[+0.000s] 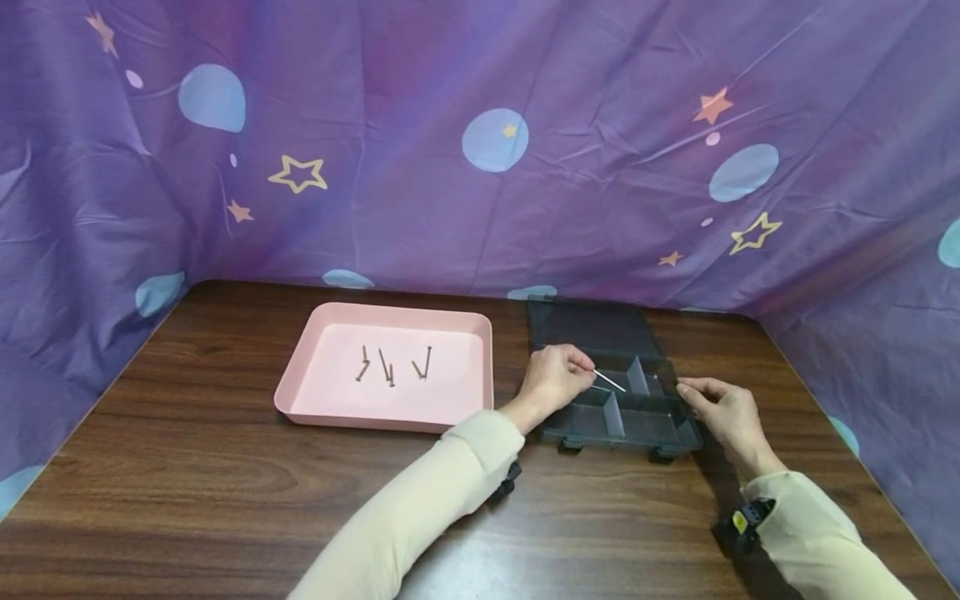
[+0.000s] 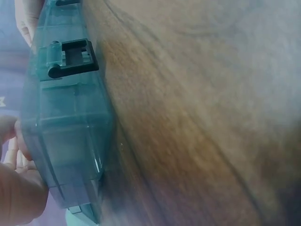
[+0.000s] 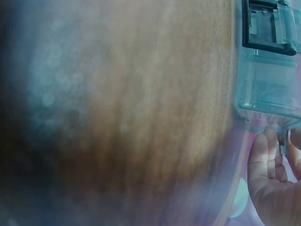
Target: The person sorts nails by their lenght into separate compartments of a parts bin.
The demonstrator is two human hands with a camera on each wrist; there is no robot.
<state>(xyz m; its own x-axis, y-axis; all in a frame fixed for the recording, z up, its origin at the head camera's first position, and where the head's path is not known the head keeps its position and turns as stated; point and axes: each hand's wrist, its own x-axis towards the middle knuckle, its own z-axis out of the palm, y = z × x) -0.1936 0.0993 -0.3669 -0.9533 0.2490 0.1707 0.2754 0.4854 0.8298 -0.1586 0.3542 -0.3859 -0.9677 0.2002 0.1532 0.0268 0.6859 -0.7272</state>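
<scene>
A dark translucent compartment box (image 1: 651, 423) stands on the table with its lid (image 1: 592, 325) swung back. Over its compartments, my left hand (image 1: 553, 379) pinches a thin silver nail (image 1: 609, 381) between thumb and fingertips, its free end pointing down to the right. At the box's right end, my right hand (image 1: 726, 414) grips the edge with thumb and fingers. The right wrist view shows the fingers of this hand (image 3: 270, 188) against the box's end wall (image 3: 268, 101). In the left wrist view, the box's side hides part of my left hand (image 2: 21, 188).
To the left sits a pink tray (image 1: 300, 367) holding several bronze-coloured screws (image 1: 386, 367). Dividers (image 1: 613, 414) split the box into compartments, and black latches (image 1: 570, 446) line its front. A purple patterned cloth (image 1: 420, 167) hangs behind the wooden table (image 1: 225, 492).
</scene>
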